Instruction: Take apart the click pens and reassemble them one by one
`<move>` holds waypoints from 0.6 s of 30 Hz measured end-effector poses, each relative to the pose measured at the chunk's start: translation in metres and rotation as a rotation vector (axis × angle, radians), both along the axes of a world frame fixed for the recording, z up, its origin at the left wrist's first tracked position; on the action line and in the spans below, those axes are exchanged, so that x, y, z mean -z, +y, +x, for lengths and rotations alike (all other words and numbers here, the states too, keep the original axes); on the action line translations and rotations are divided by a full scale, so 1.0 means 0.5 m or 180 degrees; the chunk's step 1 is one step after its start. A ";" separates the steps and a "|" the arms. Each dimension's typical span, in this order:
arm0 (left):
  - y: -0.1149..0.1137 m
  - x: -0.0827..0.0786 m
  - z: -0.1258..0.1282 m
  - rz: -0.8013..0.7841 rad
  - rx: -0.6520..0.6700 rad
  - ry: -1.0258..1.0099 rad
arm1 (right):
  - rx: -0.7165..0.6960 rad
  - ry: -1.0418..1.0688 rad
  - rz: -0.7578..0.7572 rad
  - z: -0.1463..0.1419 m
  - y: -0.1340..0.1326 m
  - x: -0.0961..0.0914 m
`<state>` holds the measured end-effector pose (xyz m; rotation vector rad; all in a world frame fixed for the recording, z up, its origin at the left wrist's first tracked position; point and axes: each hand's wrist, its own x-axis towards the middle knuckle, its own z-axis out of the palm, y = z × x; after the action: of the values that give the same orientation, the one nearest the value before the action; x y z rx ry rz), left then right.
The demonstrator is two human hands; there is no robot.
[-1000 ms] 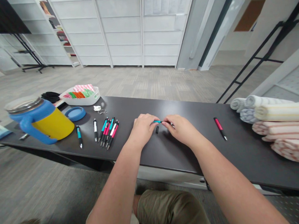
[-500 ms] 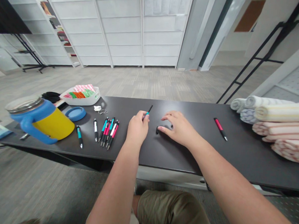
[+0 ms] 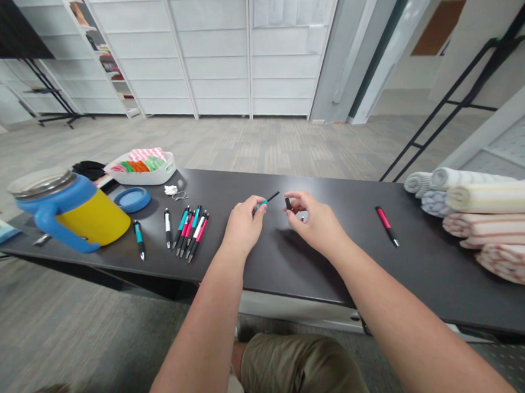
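Blue pen (image 3: 266,201): here it is, in the left hand (image 3: 243,224) over the black table (image 3: 266,261), thin dark end slanting toward the right hand (image 3: 315,222).
Left fingers: thumb and fingers pinching the blue part!
Right fingers: curled, pinching a short black tube (image 3: 288,204), just clear of the pen's end.
Pen bunch (image 3: 192,231): lying left of the left hand.
Red pen (image 3: 386,224): alone out right, near the rolled towels (image 3: 495,215).
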<state>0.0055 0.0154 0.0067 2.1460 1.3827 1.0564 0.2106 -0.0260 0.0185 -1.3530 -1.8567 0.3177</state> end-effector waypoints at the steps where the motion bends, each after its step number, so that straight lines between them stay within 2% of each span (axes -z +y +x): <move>1: 0.000 0.001 0.000 0.0071 0.0057 0.0079 | 0.0092 0.0187 -0.0023 0.001 -0.001 -0.002; 3: -0.001 0.001 0.001 0.0191 0.0167 0.0183 | 0.0234 0.0372 -0.0045 0.002 -0.002 -0.004; 7: 0.000 0.002 0.002 0.0319 0.0297 0.0264 | 0.0444 0.0190 -0.0046 0.002 -0.004 -0.010; 18: -0.002 0.002 0.004 0.0302 0.0261 0.0536 | 0.0569 -0.0198 0.0269 0.009 0.002 -0.006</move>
<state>0.0073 0.0143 0.0058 2.3867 1.3275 0.9467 0.2153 -0.0251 0.0217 -1.4724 -1.7638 0.1049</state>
